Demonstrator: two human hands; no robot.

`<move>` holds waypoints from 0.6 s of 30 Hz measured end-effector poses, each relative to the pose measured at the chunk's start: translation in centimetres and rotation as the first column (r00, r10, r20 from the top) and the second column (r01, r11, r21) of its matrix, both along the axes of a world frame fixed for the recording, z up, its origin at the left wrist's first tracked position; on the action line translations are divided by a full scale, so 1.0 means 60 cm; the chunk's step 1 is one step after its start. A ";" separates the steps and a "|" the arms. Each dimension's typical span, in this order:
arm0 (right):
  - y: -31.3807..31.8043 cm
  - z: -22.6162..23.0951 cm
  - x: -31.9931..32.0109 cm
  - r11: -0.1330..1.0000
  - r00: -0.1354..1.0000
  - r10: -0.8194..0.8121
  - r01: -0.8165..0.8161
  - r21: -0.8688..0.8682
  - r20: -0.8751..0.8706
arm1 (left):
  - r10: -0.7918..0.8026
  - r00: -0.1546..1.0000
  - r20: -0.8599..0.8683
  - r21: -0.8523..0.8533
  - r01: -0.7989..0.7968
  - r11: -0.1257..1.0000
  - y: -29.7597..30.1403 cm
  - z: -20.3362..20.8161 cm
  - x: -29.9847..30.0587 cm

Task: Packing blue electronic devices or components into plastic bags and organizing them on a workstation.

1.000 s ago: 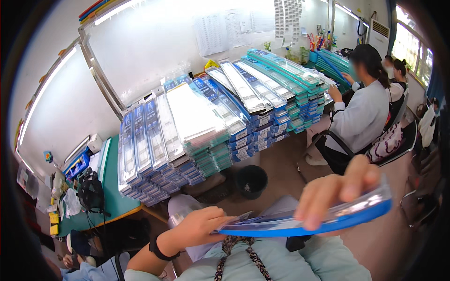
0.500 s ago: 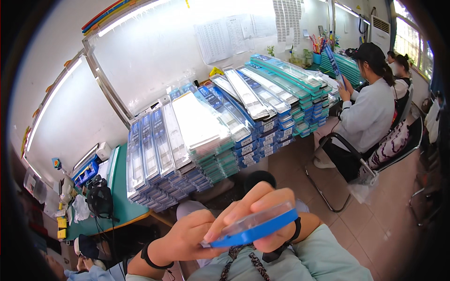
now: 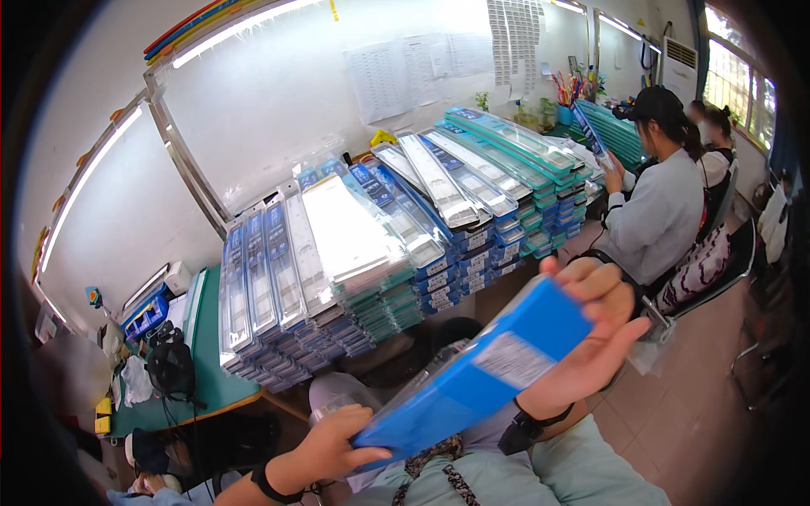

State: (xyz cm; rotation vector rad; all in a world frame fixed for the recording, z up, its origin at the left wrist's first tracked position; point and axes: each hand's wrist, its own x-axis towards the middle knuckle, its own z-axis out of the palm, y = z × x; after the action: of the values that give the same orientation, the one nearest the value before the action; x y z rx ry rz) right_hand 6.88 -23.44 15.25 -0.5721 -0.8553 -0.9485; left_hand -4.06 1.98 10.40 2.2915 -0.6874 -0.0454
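I hold a long, flat pack (image 3: 460, 401) with a bright blue backing, a white label and clear plastic along its far side. It slants across my lap, its right end raised. My left hand (image 3: 331, 445) is closed on the lower left end, thumb on the blue face. At the raised end is my right hand (image 3: 595, 346), fingers curled against the edge and thumb sticking out to the side; the fingertips are slightly blurred. Just beyond the pack, long clear-fronted packs (image 3: 278, 270) stand in high stacks, with blue and green edges.
A white sheet-like pack (image 3: 350, 228) lies on the stacks. On the left, a green table (image 3: 211, 379) bears a black bag (image 3: 171, 367) and clutter. A person in a cap (image 3: 666, 194) sits to the right on a metal-framed chair, holding a similar pack. Another person's hands show at lower left.
The blue pack has turned from nearly edge-on to show its broad blue face and label. My right hand has moved right and up with its end; my left hand has shifted slightly left.
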 end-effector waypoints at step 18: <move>0.250 -0.141 -0.078 -0.383 0.751 0.353 -0.428 -0.819 -0.558 | 0.586 0.804 -0.100 -0.650 -0.499 0.574 0.111 0.099 -0.071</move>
State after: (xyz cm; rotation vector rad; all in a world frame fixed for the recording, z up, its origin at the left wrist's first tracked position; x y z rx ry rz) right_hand 2.22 -8.45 6.80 -1.5116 -1.5784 0.8394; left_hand -8.29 8.63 16.31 1.7144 0.0171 0.5636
